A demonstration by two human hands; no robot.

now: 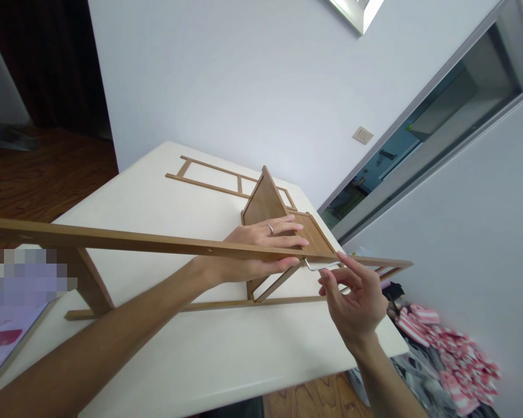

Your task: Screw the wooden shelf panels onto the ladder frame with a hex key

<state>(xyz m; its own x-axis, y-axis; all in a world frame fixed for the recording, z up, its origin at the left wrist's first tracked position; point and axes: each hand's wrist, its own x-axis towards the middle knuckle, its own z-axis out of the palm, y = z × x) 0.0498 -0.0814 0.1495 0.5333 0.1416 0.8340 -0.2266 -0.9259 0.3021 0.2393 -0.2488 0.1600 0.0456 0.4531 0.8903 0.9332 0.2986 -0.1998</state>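
At centre right of the frame, the right hand (355, 290) pinches a bent hex key (325, 267) against the long wooden rail (157, 242). Left hand (261, 247) wraps the same rail mid-frame, fingers extended over it near two wooden panels. Separate ladder-shaped frame (218, 188) lies flat on the white table (226, 354), upper centre.

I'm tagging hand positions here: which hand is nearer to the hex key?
Right: the right hand holds the hex key; the left hand is around the wooden rail, left of the key.
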